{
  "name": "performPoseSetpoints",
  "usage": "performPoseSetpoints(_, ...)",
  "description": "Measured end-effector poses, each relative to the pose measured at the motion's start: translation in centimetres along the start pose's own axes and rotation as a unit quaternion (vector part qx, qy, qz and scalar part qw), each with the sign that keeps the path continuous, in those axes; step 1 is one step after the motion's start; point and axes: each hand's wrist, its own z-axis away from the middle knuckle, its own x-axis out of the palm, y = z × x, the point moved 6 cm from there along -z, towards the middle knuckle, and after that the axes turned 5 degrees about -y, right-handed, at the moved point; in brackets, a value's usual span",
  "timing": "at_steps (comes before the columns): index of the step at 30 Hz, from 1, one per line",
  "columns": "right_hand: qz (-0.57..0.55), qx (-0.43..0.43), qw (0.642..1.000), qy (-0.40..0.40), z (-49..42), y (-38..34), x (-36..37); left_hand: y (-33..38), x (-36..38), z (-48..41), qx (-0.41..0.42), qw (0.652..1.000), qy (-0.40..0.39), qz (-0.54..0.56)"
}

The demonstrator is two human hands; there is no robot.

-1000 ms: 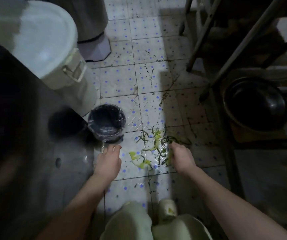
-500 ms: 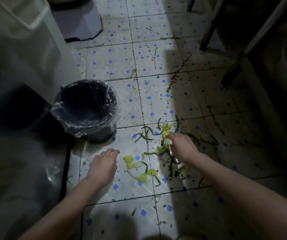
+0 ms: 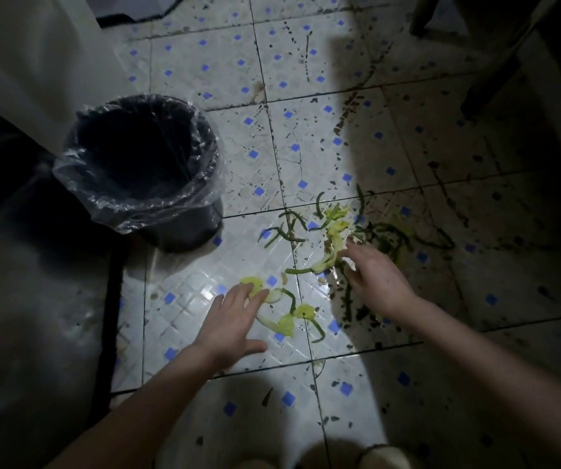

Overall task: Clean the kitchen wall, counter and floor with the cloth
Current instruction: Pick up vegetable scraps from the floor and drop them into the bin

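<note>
Green and yellow vegetable scraps [image 3: 331, 238] lie scattered on the dirty white floor tiles [image 3: 292, 137] with blue dots. My left hand [image 3: 235, 319] lies flat with fingers spread, its fingertips touching a yellow-green leaf piece [image 3: 253, 285]. My right hand [image 3: 375, 279] reaches over the scraps at the right, fingers apart and touching the pale stalks. No cloth is in view.
A small black bin [image 3: 143, 170] lined with a clear plastic bag stands on the floor to the left of the scraps. A pale container wall [image 3: 35, 55] rises at the upper left. Dark furniture legs [image 3: 489, 82] stand at the upper right. Dark specks cover the tiles.
The view has dropped closer to the floor. My left hand has slid right onto the yellow-green leaf piece. My right hand stays on the scrap pile.
</note>
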Motion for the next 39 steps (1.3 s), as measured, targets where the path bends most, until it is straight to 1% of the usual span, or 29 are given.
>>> performPoseSetpoints(3, -0.005, -0.001, 1.0, -0.017, 0.8, -0.1, 0.2, 0.1, 0.0, -0.3, -0.008, 1.0, -0.003, -0.003)
performPoseSetpoints(7, -0.015, 0.02, 0.999, -0.029, 2.3, 0.3, 0.4, 1.2, -0.5, -0.4, -0.003, 1.0, -0.009, -0.01)
performPoseSetpoints(11, -0.002, 0.012, 0.998, -0.057, 2.0, 0.9, 1.0, 2.4, -1.7, -1.0, 0.018, 0.999, 0.023, -0.024)
performPoseSetpoints(13, 0.004, 0.01, 0.998, -0.057, 1.7, 0.9, 0.9, 2.6, -2.0, -0.8, 0.015, 0.999, 0.029, -0.031)
performPoseSetpoints(17, -0.005, -0.002, 0.999, -0.05, 2.0, -0.1, 1.2, 2.2, -1.4, -0.3, -0.026, 0.999, -0.008, -0.044)
performPoseSetpoints(19, -0.003, -0.007, 0.998, -0.057, 2.2, -0.3, 1.6, 2.2, -1.0, -0.5, -0.028, 0.999, -0.024, -0.035)
performPoseSetpoints(24, -0.013, 0.007, 0.997, -0.074, 2.4, 0.4, 2.1, 2.7, -1.5, -0.9, -0.01, 1.0, 0.013, -0.008)
performPoseSetpoints(29, -0.027, 0.034, 0.995, -0.091, 2.5, 1.1, 2.4, 3.8, -1.8, -0.7, 0.009, 1.0, 0.017, -0.003)
performPoseSetpoints(35, -0.01, 0.006, 0.995, -0.1, 2.5, 0.3, 3.2, 4.7, -1.6, -0.4, 0.03, 0.998, 0.001, -0.058)
performPoseSetpoints(39, -0.01, -0.022, 0.993, -0.112, 2.4, -1.0, 4.0, 4.3, -1.7, 0.0, 0.018, 0.997, -0.001, -0.079)
